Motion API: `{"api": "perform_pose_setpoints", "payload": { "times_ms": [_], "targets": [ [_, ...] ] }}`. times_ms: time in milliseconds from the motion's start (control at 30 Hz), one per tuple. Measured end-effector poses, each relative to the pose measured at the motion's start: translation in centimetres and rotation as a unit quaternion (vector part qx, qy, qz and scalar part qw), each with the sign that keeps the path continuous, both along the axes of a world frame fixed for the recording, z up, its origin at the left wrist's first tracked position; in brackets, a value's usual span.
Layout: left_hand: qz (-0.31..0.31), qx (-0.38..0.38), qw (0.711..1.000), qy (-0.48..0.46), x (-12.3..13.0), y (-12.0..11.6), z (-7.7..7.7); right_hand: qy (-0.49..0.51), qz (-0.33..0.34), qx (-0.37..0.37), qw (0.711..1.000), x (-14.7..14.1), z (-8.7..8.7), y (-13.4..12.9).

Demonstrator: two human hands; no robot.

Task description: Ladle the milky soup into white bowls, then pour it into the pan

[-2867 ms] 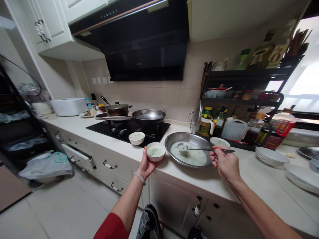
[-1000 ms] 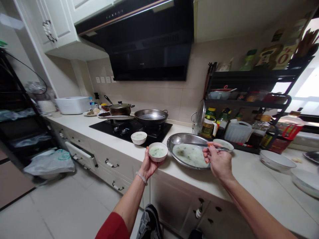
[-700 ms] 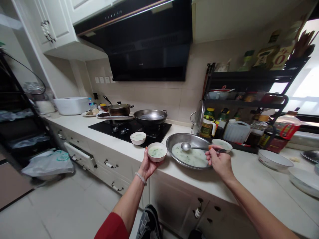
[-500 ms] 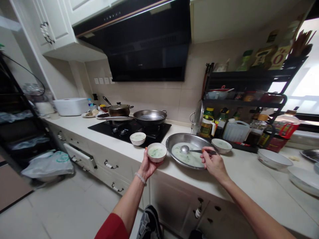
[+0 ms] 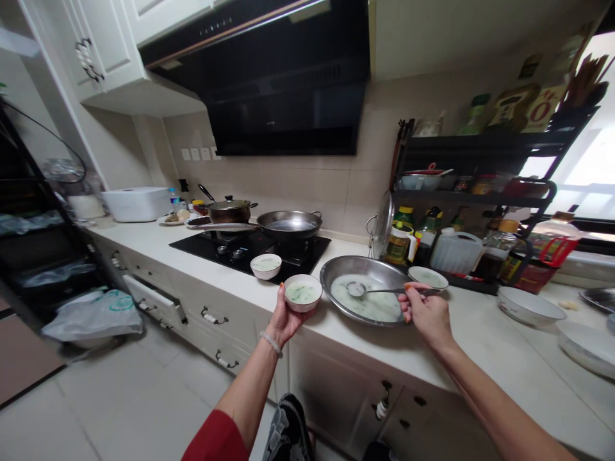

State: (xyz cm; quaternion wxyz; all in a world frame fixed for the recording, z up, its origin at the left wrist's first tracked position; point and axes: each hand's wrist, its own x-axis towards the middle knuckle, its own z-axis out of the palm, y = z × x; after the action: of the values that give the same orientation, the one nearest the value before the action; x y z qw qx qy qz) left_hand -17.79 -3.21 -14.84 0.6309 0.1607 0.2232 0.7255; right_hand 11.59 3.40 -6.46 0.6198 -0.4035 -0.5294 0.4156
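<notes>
My left hand (image 5: 287, 320) holds a small white bowl (image 5: 302, 294) of pale soup with green bits, just left of a wide metal basin (image 5: 339, 264). My right hand (image 5: 427, 315) grips the handle of a metal ladle (image 5: 356, 289) over the basin's right rim. The ladle's head lies at the surface of the pale, green-flecked soup (image 5: 379, 306) in the basin. One filled bowl (image 5: 266, 267) stands at the front edge of the cooktop, and another filled bowl (image 5: 427, 278) is behind my right hand.
A steel pan (image 5: 289, 225) and a lidded pot (image 5: 230, 211) sit on the black cooktop (image 5: 206, 246). White bowls (image 5: 531, 306) stand on the counter at the right. Bottles and a black rack (image 5: 475, 195) are behind them. Below, a drawer (image 5: 152, 298) sticks out.
My right hand has moved to the right along with the ladle's handle. The ladle's head, turned up before, now sits lower with liquid in it. My left hand and its bowl are nearly unmoved.
</notes>
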Motion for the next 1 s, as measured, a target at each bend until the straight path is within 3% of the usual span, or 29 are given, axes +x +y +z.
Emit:
{"api": "perform_pose_setpoints", "payload": {
  "times_ms": [633, 1000],
  "targets": [
    [0.006, -0.010, 1.000, 0.012, 0.18, -0.13, 0.26, 0.087, -0.008, -0.034, 0.996, 0.27, 0.17, -0.04],
    [0.011, -0.013, 1.000, 0.016, 0.27, -0.17, 0.40, 0.068, -0.009, -0.035, 0.997, 0.26, 0.45, -0.36]
  ]
}}
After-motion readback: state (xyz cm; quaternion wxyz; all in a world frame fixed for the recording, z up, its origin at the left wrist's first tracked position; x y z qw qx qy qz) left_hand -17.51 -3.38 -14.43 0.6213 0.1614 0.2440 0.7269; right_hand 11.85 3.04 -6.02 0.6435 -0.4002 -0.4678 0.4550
